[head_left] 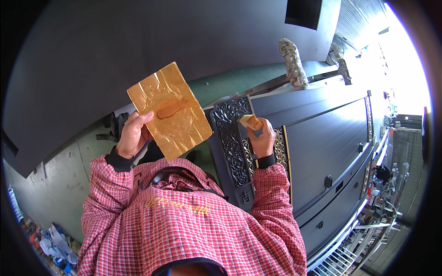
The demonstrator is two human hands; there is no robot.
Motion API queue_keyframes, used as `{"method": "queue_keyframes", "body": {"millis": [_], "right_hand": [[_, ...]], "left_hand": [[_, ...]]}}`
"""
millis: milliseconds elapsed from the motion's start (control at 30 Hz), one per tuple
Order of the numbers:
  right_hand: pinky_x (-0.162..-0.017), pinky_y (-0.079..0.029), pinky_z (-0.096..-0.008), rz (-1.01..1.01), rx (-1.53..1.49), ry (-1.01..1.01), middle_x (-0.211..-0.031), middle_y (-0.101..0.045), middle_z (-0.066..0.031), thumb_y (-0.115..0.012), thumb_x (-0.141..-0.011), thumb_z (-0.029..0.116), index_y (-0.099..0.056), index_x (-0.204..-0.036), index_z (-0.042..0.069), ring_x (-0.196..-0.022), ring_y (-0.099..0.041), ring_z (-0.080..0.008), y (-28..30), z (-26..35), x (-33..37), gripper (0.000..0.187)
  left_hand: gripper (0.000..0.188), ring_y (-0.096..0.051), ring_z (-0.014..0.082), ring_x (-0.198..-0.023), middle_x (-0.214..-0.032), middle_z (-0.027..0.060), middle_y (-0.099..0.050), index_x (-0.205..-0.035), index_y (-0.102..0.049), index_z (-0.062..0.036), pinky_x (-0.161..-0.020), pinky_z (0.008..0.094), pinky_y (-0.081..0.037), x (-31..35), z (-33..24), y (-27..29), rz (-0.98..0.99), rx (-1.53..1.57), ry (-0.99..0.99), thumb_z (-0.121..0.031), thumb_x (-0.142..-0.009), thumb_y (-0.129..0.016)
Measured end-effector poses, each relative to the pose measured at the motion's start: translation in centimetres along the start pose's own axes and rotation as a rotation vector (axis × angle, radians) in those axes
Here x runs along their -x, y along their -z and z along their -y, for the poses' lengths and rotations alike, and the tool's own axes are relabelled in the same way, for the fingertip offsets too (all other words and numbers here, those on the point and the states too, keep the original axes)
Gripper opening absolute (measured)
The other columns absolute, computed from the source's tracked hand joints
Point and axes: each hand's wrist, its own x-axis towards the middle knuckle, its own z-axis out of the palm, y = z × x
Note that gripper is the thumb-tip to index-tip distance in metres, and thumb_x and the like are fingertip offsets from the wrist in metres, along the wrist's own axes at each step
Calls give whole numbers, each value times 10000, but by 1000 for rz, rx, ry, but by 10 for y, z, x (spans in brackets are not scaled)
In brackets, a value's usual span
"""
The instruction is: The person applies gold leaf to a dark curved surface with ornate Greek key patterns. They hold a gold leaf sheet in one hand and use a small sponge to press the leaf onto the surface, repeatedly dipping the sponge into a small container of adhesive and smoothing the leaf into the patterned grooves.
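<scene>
My left hand (132,133) grips the edge of a flat gold-coloured board (184,138), thumb on top. A wet-looking patch of orange-gold paint (172,108) lies in its middle. My right hand (263,141) pinches a small sponge (250,121), pale yellow with gold-orange staining. It is over the ornate part of a dark door panel (317,152); whether the sponge touches the surface I cannot tell. Beside it runs a black scrollwork strip (234,147) with raised curls. Another scrollwork strip (280,149), gold on its raised parts, is partly hidden by my right hand.
A big dark panel (115,50) with a rectangular opening (303,13) fills the far side. Wrapped stand arms (293,64) rise behind the door. Greenish floor (76,165) shows at left, with a cluttered heap (57,244) near the lower left. A white metal rack (338,258) stands lower right.
</scene>
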Motion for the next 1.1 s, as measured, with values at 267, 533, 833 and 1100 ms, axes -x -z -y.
{"method": "queue_keyframes", "body": {"millis": [267, 533, 833, 1100], "right_hand": [[-743, -483, -359, 37, -18, 80, -904, -625, -102, -705, -676, 51, -587, -934, 54, -869, -599, -296, 6, 14, -4, 283], [-759, -481, -365, 87, -31, 129, -929, -623, -102, -685, -650, 22, -579, -955, 57, -889, -593, -305, 3, 9, -8, 325], [-765, -483, -359, 85, -25, 107, -931, -629, -85, -680, -646, 15, -586, -962, 74, -887, -599, -293, 8, 12, -11, 336], [-790, -480, -364, 128, -86, 103, -933, -640, -92, -672, -643, 5, -585, -972, 57, -899, -601, -302, 14, 10, -12, 344]], "left_hand": [[349, -586, 197, -1043, -1168, 110, -564, -1233, -440, 19, -889, 335, -480, 2, -1, -4, -22, 7, -7, -157, -933, -454], [365, -594, 201, -1033, -1160, 114, -568, -1241, -431, 24, -868, 334, -495, 2, -4, -7, 1, -13, 3, -165, -930, -458], [370, -592, 197, -1036, -1163, 112, -569, -1243, -432, 20, -880, 339, -488, 2, -2, -4, -25, -17, -11, -172, -928, -461], [371, -600, 194, -1020, -1151, 111, -577, -1233, -443, 25, -873, 334, -493, 1, -3, -7, -15, -30, -14, -187, -928, -460]]}}
